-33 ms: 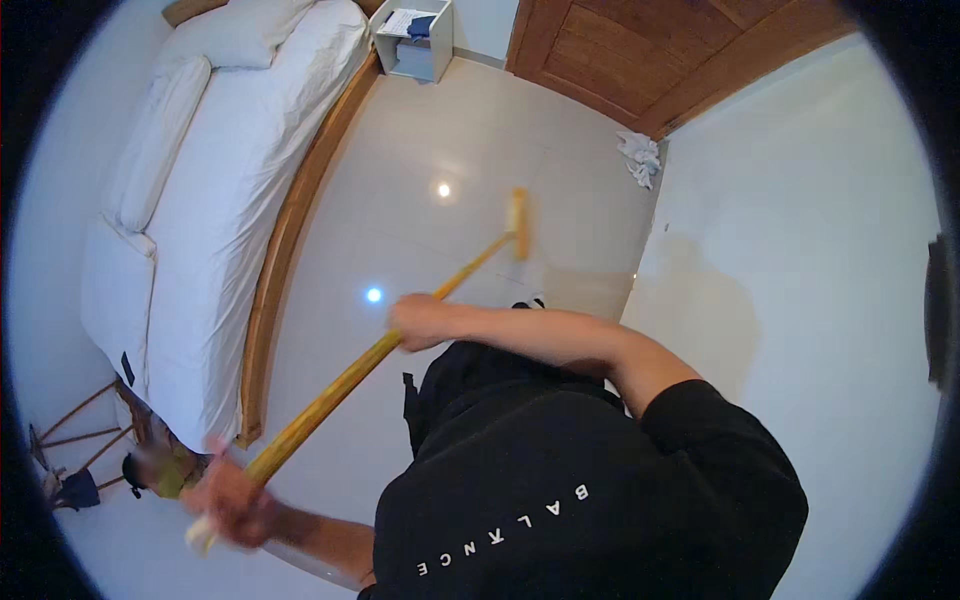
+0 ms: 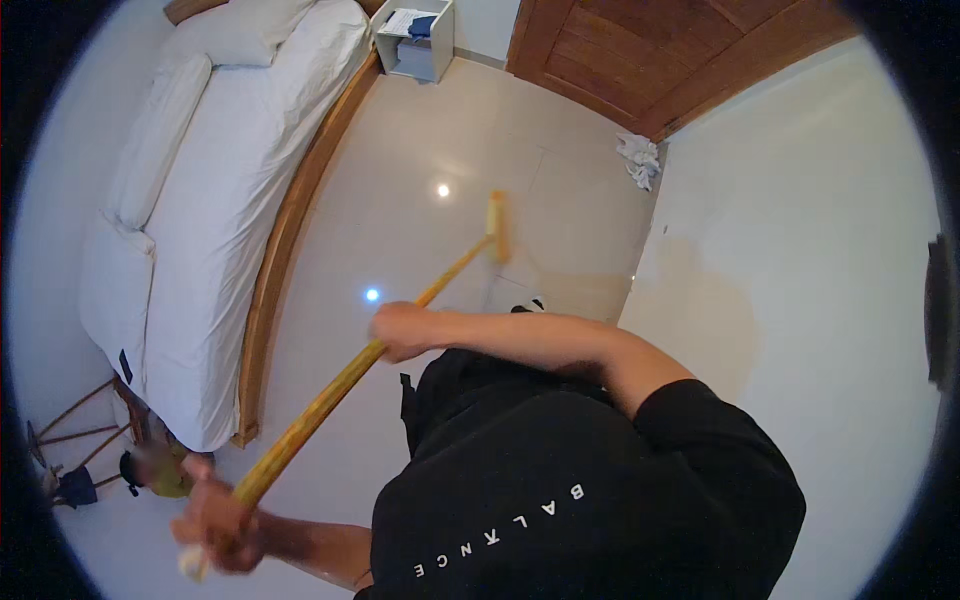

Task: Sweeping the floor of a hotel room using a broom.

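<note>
A long yellow pole [image 2: 300,430] slants across the view from lower left up to a crosswise yellow head [image 2: 498,228]. This head is on the floor and blurred, so I cannot tell whether it is a broom or a mop. My right hand [image 2: 405,332] is closed round the middle of the pole, palm side hidden. At the pole's upper end, my left hand [image 2: 225,525] grips it near the pale end cap [image 2: 192,562], smeared a little by motion.
Along the left stands a bed [image 2: 215,230] with white bedding and a wooden frame. Beyond it is a small white shelf [image 2: 440,45]. A wooden door [image 2: 640,60] closes off the far side. Crumpled white cloth [image 2: 640,160] lies by the right wall. Another person [image 2: 165,470] is at lower left.
The yellow head has slid a little to the left over the floor. Both my hands have shifted slightly left with the pole, still holding it.
</note>
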A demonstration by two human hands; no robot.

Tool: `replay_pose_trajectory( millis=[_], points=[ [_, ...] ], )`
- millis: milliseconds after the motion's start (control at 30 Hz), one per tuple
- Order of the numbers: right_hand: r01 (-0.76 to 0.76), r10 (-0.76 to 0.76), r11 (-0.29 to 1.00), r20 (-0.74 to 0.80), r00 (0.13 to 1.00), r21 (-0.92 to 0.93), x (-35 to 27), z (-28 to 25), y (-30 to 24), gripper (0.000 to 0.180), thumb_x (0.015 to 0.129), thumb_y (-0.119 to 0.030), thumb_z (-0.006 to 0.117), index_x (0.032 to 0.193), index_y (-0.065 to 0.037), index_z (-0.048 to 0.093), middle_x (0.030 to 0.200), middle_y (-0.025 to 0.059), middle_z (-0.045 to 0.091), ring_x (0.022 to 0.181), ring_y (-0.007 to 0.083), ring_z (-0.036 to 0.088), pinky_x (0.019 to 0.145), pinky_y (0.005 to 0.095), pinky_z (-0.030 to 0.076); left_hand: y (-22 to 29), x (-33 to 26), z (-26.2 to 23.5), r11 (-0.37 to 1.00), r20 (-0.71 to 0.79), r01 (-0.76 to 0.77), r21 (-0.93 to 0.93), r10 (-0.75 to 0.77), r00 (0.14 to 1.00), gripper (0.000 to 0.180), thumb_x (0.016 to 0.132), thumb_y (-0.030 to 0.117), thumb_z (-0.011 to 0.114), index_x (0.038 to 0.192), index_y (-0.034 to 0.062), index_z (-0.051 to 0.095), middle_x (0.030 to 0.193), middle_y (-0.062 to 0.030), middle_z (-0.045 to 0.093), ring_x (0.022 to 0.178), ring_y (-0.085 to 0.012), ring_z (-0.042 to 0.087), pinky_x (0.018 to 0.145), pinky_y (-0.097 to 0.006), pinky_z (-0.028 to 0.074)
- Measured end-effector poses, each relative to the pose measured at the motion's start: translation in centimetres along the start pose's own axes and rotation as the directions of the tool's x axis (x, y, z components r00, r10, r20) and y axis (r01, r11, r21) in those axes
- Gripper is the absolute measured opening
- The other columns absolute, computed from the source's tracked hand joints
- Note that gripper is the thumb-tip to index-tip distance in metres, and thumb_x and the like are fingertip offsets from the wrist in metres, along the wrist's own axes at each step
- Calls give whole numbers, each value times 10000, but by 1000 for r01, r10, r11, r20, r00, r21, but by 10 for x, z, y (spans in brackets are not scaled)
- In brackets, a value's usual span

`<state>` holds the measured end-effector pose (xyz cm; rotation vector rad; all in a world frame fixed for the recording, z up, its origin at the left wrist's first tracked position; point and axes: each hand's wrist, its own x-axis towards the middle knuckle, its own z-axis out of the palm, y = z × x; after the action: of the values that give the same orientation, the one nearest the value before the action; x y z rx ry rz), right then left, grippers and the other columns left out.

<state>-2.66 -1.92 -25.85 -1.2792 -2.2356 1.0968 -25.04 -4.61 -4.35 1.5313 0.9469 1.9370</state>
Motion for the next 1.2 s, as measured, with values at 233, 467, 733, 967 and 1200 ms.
replay_pose_trajectory(
  millis=[233,467,733,967,1200],
  points=[
    [184,-180,967,-38,983,174,29,17,-36,112,581,-142,597,616,-42,562,617,167,555,633,350,543,592,434,439,36,21,0,941,517,-81,-329,252,818,333,759,395,508,611,151,335,454,38,288,493,-119,326,728,-435,242],
    [-245,245,969,124,961,-23,-68,19,72,154,632,-198,557,639,-52,604,606,175,563,594,340,561,571,422,457,-48,-37,55,890,577,452,-62,-338,744,375,825,317,493,536,112,371,402,7,365,388,-101,372,693,-399,361],
    [-333,344,939,183,921,-88,-66,12,59,242,638,-257,593,669,-18,612,655,188,579,658,331,579,609,416,469,-59,-39,27,858,432,509,-77,-431,792,237,800,270,508,686,121,363,448,3,387,405,-115,405,738,-431,355],
    [276,-283,949,23,959,150,58,30,-62,118,574,-141,598,597,-37,547,598,168,544,639,354,542,586,432,435,47,34,-12,938,418,-194,-287,305,856,335,779,329,493,542,168,321,375,58,309,366,-83,274,614,-345,251],
    [299,-296,938,-41,954,173,64,47,-40,112,570,-156,579,583,-46,564,574,166,545,559,339,542,530,422,437,24,31,-3,959,519,-119,-257,241,820,374,793,330,489,511,158,314,359,40,351,345,-90,300,623,-347,272]
  ],
)
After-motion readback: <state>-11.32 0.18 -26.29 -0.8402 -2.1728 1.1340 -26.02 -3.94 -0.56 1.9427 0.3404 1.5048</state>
